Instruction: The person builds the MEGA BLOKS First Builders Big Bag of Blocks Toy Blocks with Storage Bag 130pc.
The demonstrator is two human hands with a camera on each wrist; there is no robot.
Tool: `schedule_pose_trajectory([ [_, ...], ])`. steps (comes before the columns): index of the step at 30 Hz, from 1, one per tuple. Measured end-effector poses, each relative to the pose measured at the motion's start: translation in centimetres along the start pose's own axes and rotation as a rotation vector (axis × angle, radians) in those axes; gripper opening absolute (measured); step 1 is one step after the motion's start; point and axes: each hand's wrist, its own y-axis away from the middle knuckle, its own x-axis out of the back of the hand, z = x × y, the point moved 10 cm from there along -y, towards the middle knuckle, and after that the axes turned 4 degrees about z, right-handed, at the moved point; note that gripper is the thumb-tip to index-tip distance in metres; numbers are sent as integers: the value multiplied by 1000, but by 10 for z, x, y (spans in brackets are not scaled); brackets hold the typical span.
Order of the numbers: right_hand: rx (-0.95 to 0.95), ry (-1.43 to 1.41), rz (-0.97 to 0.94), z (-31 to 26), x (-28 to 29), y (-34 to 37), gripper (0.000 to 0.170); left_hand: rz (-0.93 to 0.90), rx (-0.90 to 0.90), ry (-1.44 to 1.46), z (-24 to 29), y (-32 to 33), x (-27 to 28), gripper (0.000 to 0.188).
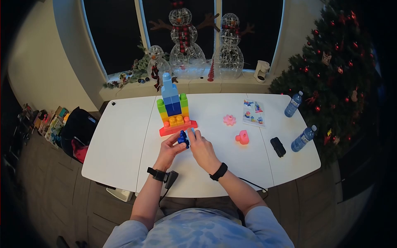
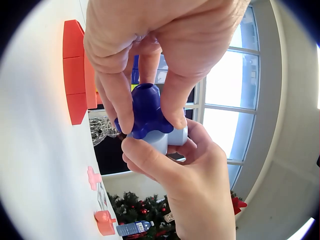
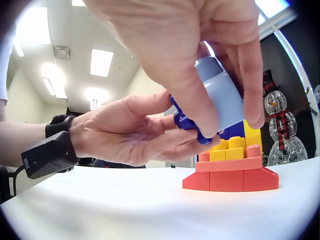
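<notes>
Between the two hands, in front of the block tower, a dark blue knobbed piece touches a light blue block. The left hand pinches the dark blue piece with thumb and fingers. Fingers of the right hand curl round the light blue block, close against the dark blue piece. The tower has a red base, with yellow, green and blue blocks above and a light blue top. Part of the light blue block is hidden by fingers.
Right of the hands lie a pink flower-shaped piece, a pink block, a picture sheet and a black case. Two water bottles stand near the table's right edge. A cable crosses the near edge.
</notes>
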Motion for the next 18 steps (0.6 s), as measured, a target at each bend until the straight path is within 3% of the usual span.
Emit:
schedule_pose_trajectory([
  [9, 13, -235, -65, 8, -17, -1, 61, 135, -48, -160, -2, -1, 13, 61],
  [15, 27, -448, -147, 37, -53, -4, 68, 249, -171, -472, 5, -8, 30, 60],
  [18, -92, -240, -149, 83, -52, -16, 68, 282, -188, -681, -1, -16, 48, 64],
])
